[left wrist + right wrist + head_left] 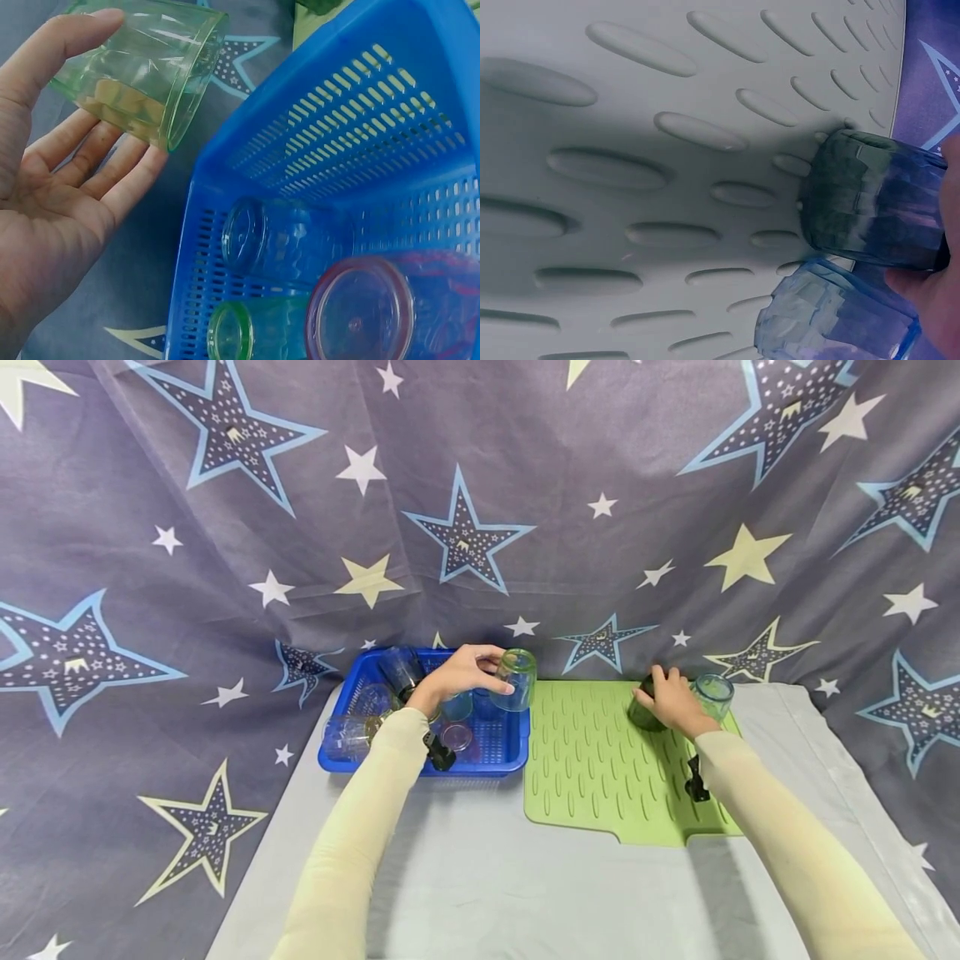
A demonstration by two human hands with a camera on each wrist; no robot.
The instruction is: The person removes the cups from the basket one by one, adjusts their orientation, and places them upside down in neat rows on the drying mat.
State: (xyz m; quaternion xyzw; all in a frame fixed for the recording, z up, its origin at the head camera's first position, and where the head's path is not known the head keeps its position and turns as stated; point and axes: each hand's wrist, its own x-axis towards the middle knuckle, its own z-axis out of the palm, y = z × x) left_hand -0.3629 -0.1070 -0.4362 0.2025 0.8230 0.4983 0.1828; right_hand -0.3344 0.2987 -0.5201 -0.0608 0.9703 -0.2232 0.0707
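I record the dark glass [642,714] at about twelve o'clock on the green mat [577,760], the right hand [673,700] clamped on it between thumb and fingers; whether its lower edge bears fully on the mat I cannot tell. A pale blue-green glass [714,687] stands just beside it at two o'clock, so in my judgement the dark one should be seated level and the fingers parted gently, without knocking its neighbour. At nine o'clock from the mat, I find the green-tinted glass [521,681] clamped by the left hand [468,670], raised at the three o'clock side of the blue basket [480,770]. I would keep that hold steady and high enough to clear the basket's rim. Inside the basket, a pink-rimmed glass [360,307] lies on its side among others. Beyond, at twelve o'clock, hangs a star-patterned curtain [547,527].
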